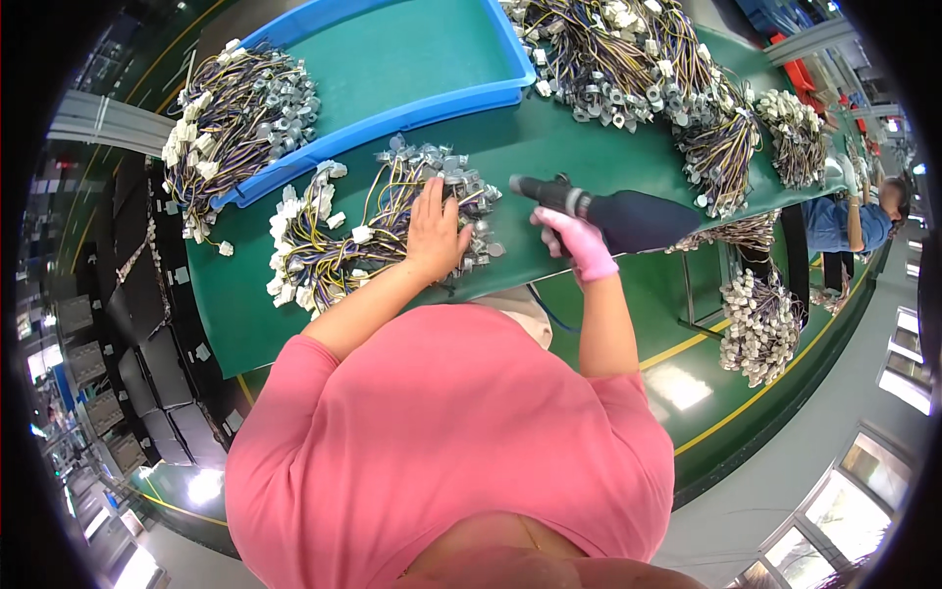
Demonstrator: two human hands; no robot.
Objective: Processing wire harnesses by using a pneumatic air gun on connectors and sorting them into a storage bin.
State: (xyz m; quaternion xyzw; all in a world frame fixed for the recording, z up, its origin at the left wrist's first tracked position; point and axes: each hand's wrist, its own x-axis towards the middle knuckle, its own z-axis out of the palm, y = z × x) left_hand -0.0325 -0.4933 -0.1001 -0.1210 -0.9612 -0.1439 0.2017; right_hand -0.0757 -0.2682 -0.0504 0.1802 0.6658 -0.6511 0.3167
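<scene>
My bare left hand (434, 234) lies with its fingers stretched out on a pile of wire harnesses (339, 240). These have yellow, black and purple wires, white plugs at one end and grey, translucent caps at the other. My right hand (577, 242), in a pink glove, is closed around a dark handheld tool (633, 222) just right of the pile. The tool has a black tubular nose pointing left and a wide, tapering dark body; its exact kind I cannot make out. The nose is apart from the harnesses. Both hands are over the green tabletop (559, 147).
A shallow blue tray (392, 128) stands at the back, with more harnesses (245, 118) heaped at its left. Large harness bundles (628, 59) lie at the far right, and others (760, 329) hang beyond the table edge. A person in blue (834, 224) is farther right.
</scene>
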